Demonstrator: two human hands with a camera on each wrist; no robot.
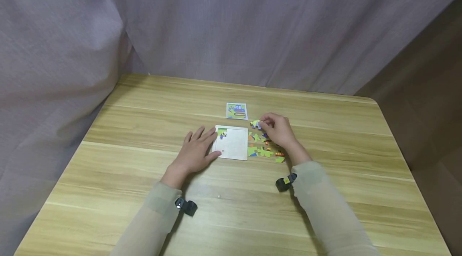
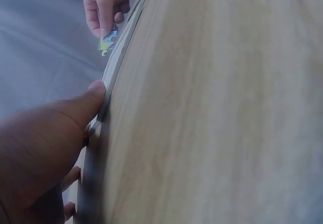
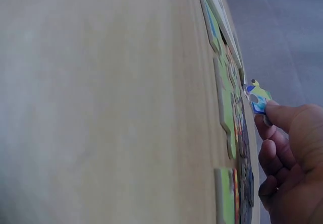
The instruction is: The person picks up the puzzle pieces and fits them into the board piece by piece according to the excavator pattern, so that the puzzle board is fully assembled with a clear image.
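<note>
A puzzle piece (image 1: 255,124) is pinched by the right hand (image 1: 277,131), the tray (image 1: 234,143) lying to its left, steadied by the flat left hand (image 1: 196,151)

No words, numbers, brands or signs can be read anywhere. The small picture card (image 1: 236,111), lying on the surface just beyond the right grip (image 1: 278,131), shows only a coloured drawing, too small to make out lettering.
</note>
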